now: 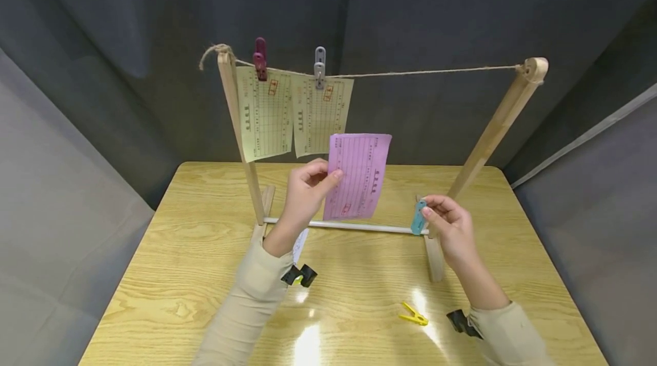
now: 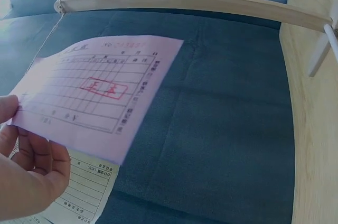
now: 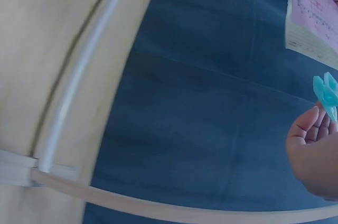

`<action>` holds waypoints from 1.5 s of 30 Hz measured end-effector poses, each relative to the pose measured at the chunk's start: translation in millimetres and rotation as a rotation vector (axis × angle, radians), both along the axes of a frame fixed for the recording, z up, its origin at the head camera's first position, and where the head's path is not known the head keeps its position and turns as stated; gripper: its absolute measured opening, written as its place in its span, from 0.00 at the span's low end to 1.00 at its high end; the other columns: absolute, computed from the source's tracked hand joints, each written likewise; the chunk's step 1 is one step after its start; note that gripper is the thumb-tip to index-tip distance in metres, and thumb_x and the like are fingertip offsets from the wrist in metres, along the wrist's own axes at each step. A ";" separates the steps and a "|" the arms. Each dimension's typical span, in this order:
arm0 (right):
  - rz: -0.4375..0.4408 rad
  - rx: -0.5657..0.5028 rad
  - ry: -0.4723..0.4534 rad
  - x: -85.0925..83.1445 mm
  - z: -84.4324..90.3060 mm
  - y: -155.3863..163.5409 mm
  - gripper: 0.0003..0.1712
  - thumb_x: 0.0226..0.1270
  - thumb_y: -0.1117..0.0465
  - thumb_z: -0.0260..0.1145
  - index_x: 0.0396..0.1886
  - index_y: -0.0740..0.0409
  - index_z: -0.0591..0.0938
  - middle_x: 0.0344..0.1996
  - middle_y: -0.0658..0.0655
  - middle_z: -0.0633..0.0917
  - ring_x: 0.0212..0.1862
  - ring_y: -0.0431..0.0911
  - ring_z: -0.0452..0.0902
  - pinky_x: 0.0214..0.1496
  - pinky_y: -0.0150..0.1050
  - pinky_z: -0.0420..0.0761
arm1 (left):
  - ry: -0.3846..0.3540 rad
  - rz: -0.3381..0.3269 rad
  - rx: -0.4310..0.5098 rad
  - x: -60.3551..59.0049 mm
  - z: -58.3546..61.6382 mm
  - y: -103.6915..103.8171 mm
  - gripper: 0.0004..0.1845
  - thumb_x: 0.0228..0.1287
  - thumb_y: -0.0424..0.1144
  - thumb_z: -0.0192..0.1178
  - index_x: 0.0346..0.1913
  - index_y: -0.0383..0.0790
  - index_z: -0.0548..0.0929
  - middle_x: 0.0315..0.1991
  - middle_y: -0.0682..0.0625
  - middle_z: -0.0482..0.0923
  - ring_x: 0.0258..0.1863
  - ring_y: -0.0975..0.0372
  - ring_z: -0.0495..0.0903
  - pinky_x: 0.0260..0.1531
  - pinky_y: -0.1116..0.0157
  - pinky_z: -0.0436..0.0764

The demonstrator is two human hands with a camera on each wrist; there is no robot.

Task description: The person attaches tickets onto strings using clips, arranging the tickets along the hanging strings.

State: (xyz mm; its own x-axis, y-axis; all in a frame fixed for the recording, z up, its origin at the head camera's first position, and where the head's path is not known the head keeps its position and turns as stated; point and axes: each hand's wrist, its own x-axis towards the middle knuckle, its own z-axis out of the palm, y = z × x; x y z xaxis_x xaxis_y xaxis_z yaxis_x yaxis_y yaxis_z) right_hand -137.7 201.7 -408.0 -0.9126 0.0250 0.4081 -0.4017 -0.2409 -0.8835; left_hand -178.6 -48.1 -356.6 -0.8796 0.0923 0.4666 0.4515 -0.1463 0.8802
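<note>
Between left fingers (image 1: 327, 184) | pink slip (image 1: 361, 178), pinched at side edge | between right fingers (image 1: 435, 218) | teal clip (image 1: 418, 220), pinched

One slip (image 1: 360, 175) is pink with ruled lines, one clothespin (image 1: 418, 220) teal.

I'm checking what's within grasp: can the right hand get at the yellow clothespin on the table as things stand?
Probably yes: nothing visible covers the yellow clothespin, which lies on the table. The right hand pinches a teal clothespin, though, and would likely have to put that down first.
</note>
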 end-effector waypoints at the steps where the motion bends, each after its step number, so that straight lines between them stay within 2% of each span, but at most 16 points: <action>1: -0.001 -0.005 0.017 -1.3 3.5 -0.8 0.15 0.58 0.82 0.51 0.33 0.63 0.80 0.27 0.52 0.81 0.28 0.39 0.76 0.31 0.27 0.75 | -0.012 0.002 0.012 -0.4 0.8 0.5 0.05 0.54 0.20 0.57 0.32 0.16 0.77 0.31 0.33 0.77 0.25 0.65 0.75 0.28 0.70 0.75; 5: -0.006 -0.035 0.104 -6.1 18.7 -3.1 0.15 0.58 0.82 0.52 0.33 0.65 0.80 0.28 0.53 0.82 0.29 0.40 0.76 0.33 0.27 0.75 | -0.027 -0.003 0.050 -2.6 4.5 1.5 0.05 0.54 0.20 0.57 0.33 0.16 0.77 0.32 0.33 0.78 0.24 0.65 0.76 0.27 0.69 0.77; 9: -0.001 -0.067 0.179 -10.4 34.3 -3.8 0.13 0.58 0.82 0.53 0.33 0.66 0.80 0.29 0.54 0.83 0.30 0.40 0.78 0.33 0.27 0.76 | -0.005 -0.007 0.050 -6.2 10.1 2.4 0.06 0.54 0.20 0.57 0.34 0.16 0.77 0.32 0.33 0.78 0.24 0.64 0.77 0.27 0.68 0.78; 13: 0.014 -0.109 0.246 -14.8 49.2 -5.1 0.09 0.56 0.82 0.55 0.32 0.72 0.79 0.28 0.56 0.83 0.29 0.42 0.78 0.33 0.28 0.77 | 0.010 -0.012 0.055 -10.9 15.4 3.4 0.06 0.55 0.21 0.56 0.34 0.16 0.77 0.31 0.33 0.78 0.24 0.64 0.77 0.27 0.69 0.78; 18: -0.010 -0.160 0.305 -18.6 64.5 -9.3 0.04 0.55 0.81 0.58 0.30 0.77 0.78 0.27 0.58 0.84 0.28 0.43 0.79 0.32 0.29 0.78 | 0.013 -0.027 0.076 -15.3 19.6 4.9 0.06 0.55 0.20 0.56 0.34 0.16 0.77 0.31 0.36 0.79 0.24 0.64 0.77 0.27 0.69 0.77; 24: -0.028 -0.156 0.372 -22.2 80.1 -12.7 0.04 0.54 0.80 0.61 0.30 0.81 0.77 0.27 0.60 0.84 0.26 0.44 0.79 0.29 0.30 0.78 | 0.033 -0.045 0.089 -18.1 25.5 7.2 0.07 0.55 0.20 0.56 0.34 0.15 0.76 0.32 0.34 0.79 0.25 0.64 0.77 0.27 0.68 0.78; 29: -0.027 -0.149 0.406 -27.3 95.0 -15.9 0.06 0.53 0.79 0.63 0.29 0.83 0.76 0.25 0.61 0.83 0.23 0.45 0.78 0.28 0.31 0.78 | 0.042 -0.042 0.077 -20.6 30.6 8.6 0.06 0.55 0.20 0.56 0.34 0.15 0.76 0.33 0.32 0.78 0.25 0.64 0.78 0.28 0.67 0.80; 35: -0.087 -0.116 0.432 -33.7 115.9 -21.7 0.11 0.52 0.73 0.67 0.29 0.81 0.77 0.25 0.60 0.83 0.23 0.44 0.77 0.28 0.30 0.77 | 0.045 -0.044 0.063 -23.0 35.5 9.9 0.06 0.55 0.20 0.56 0.34 0.15 0.76 0.33 0.33 0.79 0.25 0.64 0.78 0.29 0.66 0.80; 45: -0.112 -0.112 0.454 -44.5 145.2 -32.9 0.06 0.53 0.75 0.65 0.30 0.77 0.78 0.25 0.60 0.83 0.23 0.45 0.76 0.29 0.31 0.76 | 0.049 -0.058 0.071 -26.3 42.8 14.3 0.06 0.55 0.20 0.56 0.34 0.15 0.76 0.33 0.34 0.79 0.25 0.64 0.79 0.30 0.63 0.81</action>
State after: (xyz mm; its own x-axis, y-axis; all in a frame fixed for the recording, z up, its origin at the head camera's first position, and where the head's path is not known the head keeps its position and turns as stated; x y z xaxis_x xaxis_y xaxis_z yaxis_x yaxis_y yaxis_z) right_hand -182.2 168.7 -262.8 -0.6318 0.1792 0.7541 -0.7699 -0.2578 -0.5838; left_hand -204.9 -33.8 -313.8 -0.8497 0.1078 0.5162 0.4828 -0.2348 0.8437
